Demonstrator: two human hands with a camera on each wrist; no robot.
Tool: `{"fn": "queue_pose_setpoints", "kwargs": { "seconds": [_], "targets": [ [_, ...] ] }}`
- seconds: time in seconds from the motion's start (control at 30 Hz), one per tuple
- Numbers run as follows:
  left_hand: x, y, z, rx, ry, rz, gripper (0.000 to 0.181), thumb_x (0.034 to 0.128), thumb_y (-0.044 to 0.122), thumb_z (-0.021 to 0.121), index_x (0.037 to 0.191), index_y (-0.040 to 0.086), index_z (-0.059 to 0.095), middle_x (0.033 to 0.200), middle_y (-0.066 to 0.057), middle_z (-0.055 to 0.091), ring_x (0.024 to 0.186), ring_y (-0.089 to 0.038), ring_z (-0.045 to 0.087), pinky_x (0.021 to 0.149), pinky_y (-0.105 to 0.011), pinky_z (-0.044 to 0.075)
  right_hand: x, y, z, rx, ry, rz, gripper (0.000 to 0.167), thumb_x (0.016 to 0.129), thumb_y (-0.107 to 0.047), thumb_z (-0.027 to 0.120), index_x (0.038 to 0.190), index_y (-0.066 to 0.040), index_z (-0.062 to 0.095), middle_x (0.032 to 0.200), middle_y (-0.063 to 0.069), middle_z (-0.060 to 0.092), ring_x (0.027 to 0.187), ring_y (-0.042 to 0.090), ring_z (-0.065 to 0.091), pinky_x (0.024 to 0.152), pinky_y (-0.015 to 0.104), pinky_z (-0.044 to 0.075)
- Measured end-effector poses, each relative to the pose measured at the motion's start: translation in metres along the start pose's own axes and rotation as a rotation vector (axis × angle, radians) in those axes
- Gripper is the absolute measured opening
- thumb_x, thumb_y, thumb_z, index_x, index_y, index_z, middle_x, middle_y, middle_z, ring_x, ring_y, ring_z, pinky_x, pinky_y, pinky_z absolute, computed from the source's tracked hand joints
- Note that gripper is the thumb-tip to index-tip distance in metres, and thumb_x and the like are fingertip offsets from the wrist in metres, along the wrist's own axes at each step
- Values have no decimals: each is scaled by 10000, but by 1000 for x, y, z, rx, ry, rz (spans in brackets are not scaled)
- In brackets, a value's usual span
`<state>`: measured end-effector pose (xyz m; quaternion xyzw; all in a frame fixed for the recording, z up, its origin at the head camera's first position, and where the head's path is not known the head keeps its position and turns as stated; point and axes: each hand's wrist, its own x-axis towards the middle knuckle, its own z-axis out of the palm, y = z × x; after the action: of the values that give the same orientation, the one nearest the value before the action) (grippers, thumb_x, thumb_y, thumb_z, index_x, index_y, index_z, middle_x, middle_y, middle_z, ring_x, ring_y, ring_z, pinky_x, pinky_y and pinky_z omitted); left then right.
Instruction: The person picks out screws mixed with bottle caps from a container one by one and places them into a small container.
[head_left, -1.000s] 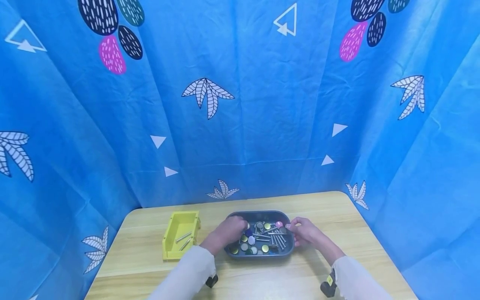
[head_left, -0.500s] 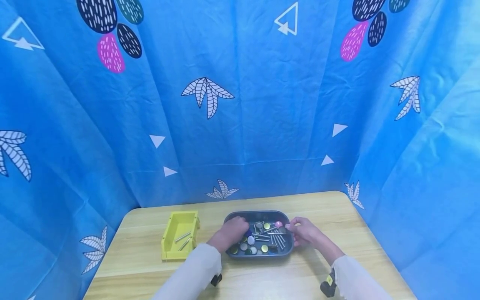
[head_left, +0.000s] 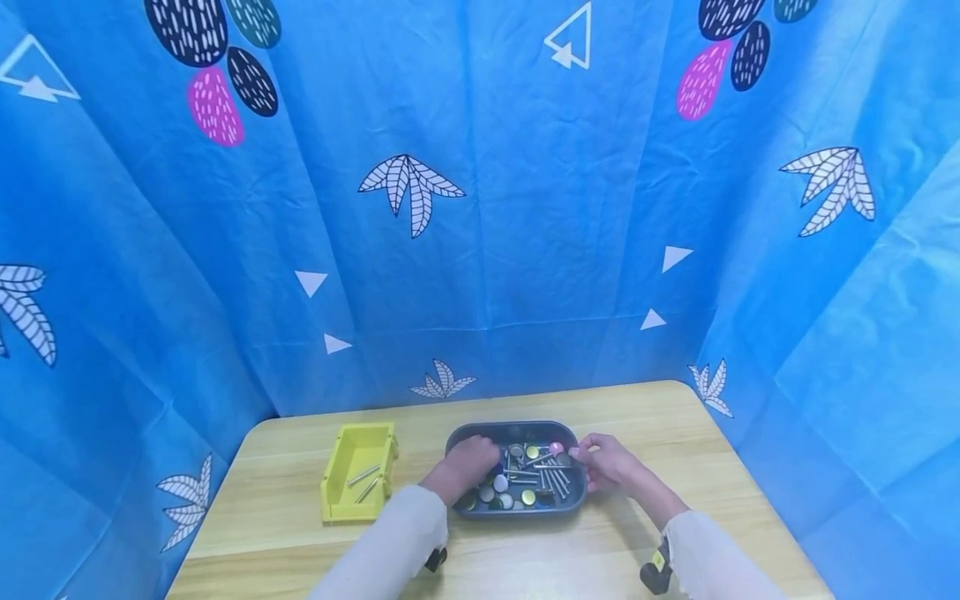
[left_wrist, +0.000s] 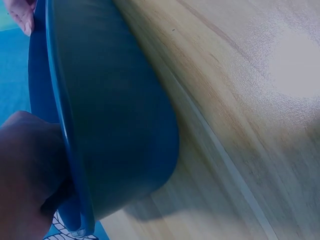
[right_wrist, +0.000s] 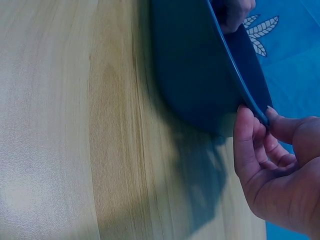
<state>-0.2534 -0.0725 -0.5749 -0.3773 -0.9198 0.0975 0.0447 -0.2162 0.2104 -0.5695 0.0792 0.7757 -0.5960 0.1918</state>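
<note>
Table of pale wood grain, far corners rounded; we note blue cloth hung behind it and at both sides, printed with white leaves, triangles and coloured drops. Taking the tray as our clock face, twelve pointing away from the person, we count: one dark tray, near the table's middle; one yellow bin beyond nine o'clock, near but apart; two bolts lying in that bin. In the tray we count one pink cap at two o'clock, among silver and gold caps; metal rods lie mostly toward three. Overlap spoils our tally of both. We find the tray oblong, round-cornered and smooth-walled with a thin lip, bluish in both wrist views. Right hand, three o'clock: thumb and forefinger pinch the rim, thumb on the inner side. Left hand, nine o'clock: reaches over the rim into the tray; its fingertips are hidden, so we cannot tell whether they pinch, press together or spread.
</note>
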Motion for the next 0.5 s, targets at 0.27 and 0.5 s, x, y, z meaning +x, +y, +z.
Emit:
{"fn": "queue_pose_setpoints", "kwargs": {
  "seconds": [0.27,0.5],
  "targets": [
    [-1,4,-5,-5,-3,-19,95,813,109,820,847,188,779,792,34,754,695,-110,674,669,-218,595,0,0,1,4,5,-4,162,1021,-128,600,1066,21,559,787,145,634,636,201,631,577,340,624],
    [-1,4,-6,-31,7,-27,164,806,86,822,954,140,779,853,-11,752,747,-135,676,710,-237,605,1,0,0,-9,10,0,173,1021,-132,601,1082,28,571,787,146,636,637,201,630,583,346,625]
  ]
}}
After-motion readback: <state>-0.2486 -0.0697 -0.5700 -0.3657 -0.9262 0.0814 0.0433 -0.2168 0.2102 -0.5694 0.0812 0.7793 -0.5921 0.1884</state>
